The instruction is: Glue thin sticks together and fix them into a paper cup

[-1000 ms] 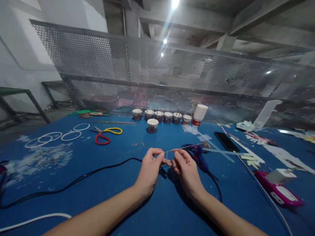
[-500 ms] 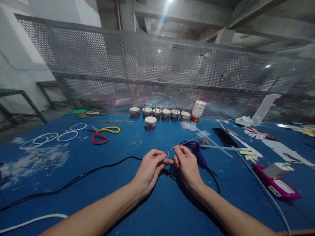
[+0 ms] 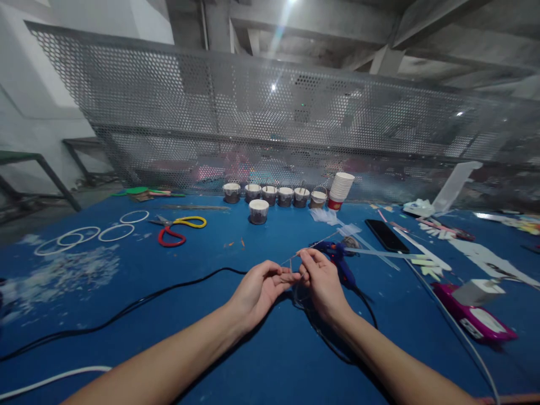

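Observation:
My right hand [image 3: 321, 279] is closed in a pinch on a thin, light-coloured string [image 3: 313, 246], its thumb and forefinger together. A stretch of string slants up and right from the fingers, and a short end sticks out to the left. Close beside it, my left hand [image 3: 260, 292] has its fingers stretched out and thumb apart, the fingertips meeting the right hand's fingers. Thin loops of string [image 3: 297, 301] hang below the hands. Just beyond the right hand lies a blue glue gun [image 3: 343, 267], with a small brownish ball [image 3: 351, 243] next to it.
Several white-rimmed dark cups [image 3: 259, 212] and a stack of paper cups [image 3: 341, 188] stand along the back. Scissors [image 3: 172, 236] and white rings [image 3: 116, 232] lie left. At right are a phone [image 3: 386, 235], a magenta power strip [image 3: 476, 318] and cables. A perforated metal screen [image 3: 270, 118] stands behind.
My left fingers have loosened from their pinch and straightened toward the right hand. The right hand keeps its pinch in nearly the same place. The dangling string loops have shifted slightly.

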A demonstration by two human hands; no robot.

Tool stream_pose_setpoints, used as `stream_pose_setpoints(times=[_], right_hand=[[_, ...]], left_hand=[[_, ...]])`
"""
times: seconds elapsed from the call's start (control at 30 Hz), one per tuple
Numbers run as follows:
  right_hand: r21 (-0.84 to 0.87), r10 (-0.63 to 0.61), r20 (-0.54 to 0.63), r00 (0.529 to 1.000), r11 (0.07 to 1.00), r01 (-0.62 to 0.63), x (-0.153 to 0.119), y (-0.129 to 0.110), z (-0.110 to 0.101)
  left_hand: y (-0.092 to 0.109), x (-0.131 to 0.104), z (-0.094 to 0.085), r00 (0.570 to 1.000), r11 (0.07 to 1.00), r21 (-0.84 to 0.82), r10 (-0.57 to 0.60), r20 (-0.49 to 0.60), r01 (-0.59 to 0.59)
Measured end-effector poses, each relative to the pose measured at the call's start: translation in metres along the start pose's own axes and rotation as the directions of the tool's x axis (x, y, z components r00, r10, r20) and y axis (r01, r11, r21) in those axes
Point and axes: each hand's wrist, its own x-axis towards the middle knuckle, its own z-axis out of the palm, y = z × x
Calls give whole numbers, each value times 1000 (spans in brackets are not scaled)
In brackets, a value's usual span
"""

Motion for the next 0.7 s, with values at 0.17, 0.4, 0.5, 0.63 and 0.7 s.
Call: stream_pose_setpoints(times=[0.17,0.4,0.5,0.63,0.7], right_hand=[[-2,-3,-18,1000,1000,3,1,-2,-2],[-100,28,31,999,995,-24,-8,-5,2],[-204,41,86,995,979,-23,-15,-5,6],[-284,8,85,996,959,16,-17,-6,8],[-308,-11,85,996,951,36,-17,-4,8]], left_hand=[[-1,-2,-1,998,997,58,49,41,-51],[1,0,-2,983,981,75,183,-32,-180],[3,2,-3,969,969,93,236,-70,-230],[4,1,-5,966,966,125,240,-100,-227],[3,1,-5,964,966,124,240,-119,-225]])
